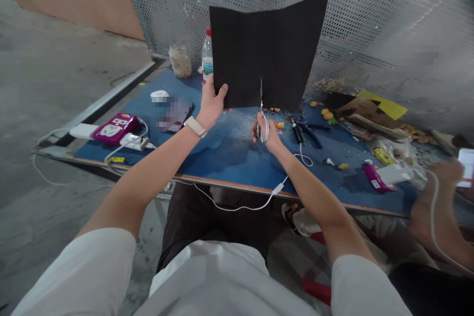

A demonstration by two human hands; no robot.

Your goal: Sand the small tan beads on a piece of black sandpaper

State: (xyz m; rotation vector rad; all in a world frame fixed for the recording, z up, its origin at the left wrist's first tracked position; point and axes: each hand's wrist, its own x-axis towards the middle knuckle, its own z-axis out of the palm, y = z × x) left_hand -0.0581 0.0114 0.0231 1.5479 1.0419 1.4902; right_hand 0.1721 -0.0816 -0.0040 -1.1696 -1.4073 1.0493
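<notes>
A large black sheet (272, 52), paper or thin card, stands upright above the blue table. My left hand (213, 101) grips its lower left corner, thumb in front and the other fingers behind. In my right hand (267, 132) is a pair of scissors (261, 101), with fingers through the handle loops. The blades point up and lie over the sheet's lower edge near its middle. Whether they have cut into it I cannot tell. A bottle with a red cap (207, 59) is partly hidden behind the sheet's left edge.
On the blue table (222, 158) lie a phone (176, 116), a purple power strip (116, 128), pliers (311, 134) and a corded black tool (296, 131). A jar (180, 61) stands at the back left. Scraps and a yellow sheet (385, 103) lie right, near another person's hand (446, 175).
</notes>
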